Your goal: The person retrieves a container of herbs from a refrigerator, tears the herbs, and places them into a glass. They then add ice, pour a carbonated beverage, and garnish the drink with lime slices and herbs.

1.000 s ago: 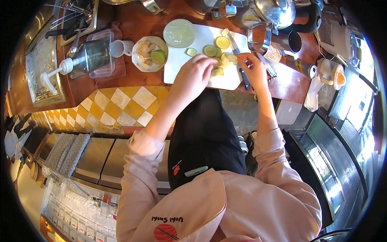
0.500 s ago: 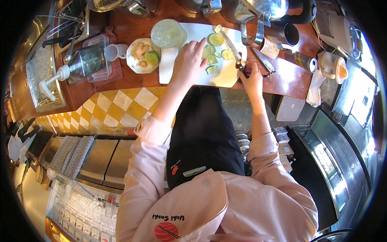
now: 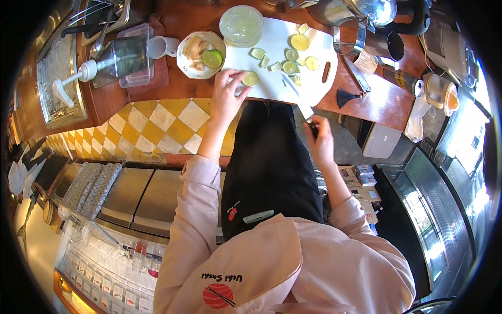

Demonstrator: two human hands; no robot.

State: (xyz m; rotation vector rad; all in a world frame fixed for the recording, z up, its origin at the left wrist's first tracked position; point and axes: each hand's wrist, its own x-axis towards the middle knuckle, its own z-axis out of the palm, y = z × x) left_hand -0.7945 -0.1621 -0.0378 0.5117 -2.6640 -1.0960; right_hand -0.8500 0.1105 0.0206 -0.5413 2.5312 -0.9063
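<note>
A black-handled knife [image 3: 304, 109] is gripped in my right hand [image 3: 321, 137], just off the near edge of the white cutting board [image 3: 272, 39]. Its blade points up and left over the board. At the board's near left edge, the thumb and fingers of my left hand [image 3: 226, 94] close around a round lime piece [image 3: 250, 78]. Several cut limes, some round like this lime slice [image 3: 299, 42] and some small like this lime wedge [image 3: 258, 53], lie spread over the middle and right of the board.
A clear bowl [image 3: 241, 26] of pale green pieces stands at the board's far left. Left of it are a plate [image 3: 184, 63] with ginger and half a lime, a white cup [image 3: 159, 47] and a pump bottle [image 3: 112, 68]. A dark brush [image 3: 345, 97] lies to the right.
My left hand has moved left and nearer, from the cut limes to a round piece. My right hand has picked up the knife from the board and drawn it nearer.
</note>
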